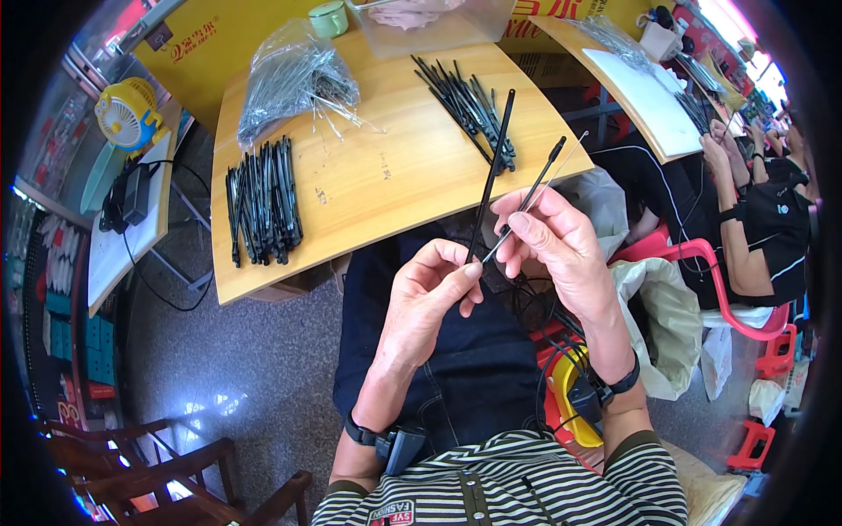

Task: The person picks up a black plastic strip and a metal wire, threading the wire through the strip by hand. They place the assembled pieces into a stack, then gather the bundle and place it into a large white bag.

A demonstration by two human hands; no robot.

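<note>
Over my lap, just beyond the table's near edge, both hands work close together. My left hand pinches a long thin black rod between thumb and fingers, and the rod slants up and to the right. My right hand is closed on a second black rod with a thicker dark tip. Alongside it runs a thin metal wire with a small loop at its upper end. A thin piece spans the gap between my fingertips; its exact joining is hidden by the fingers.
On the wooden table lie a left bundle of black rods, another black bundle and a plastic bag of metal wires. A green mug stands behind. At right are a red chair and a co-worker.
</note>
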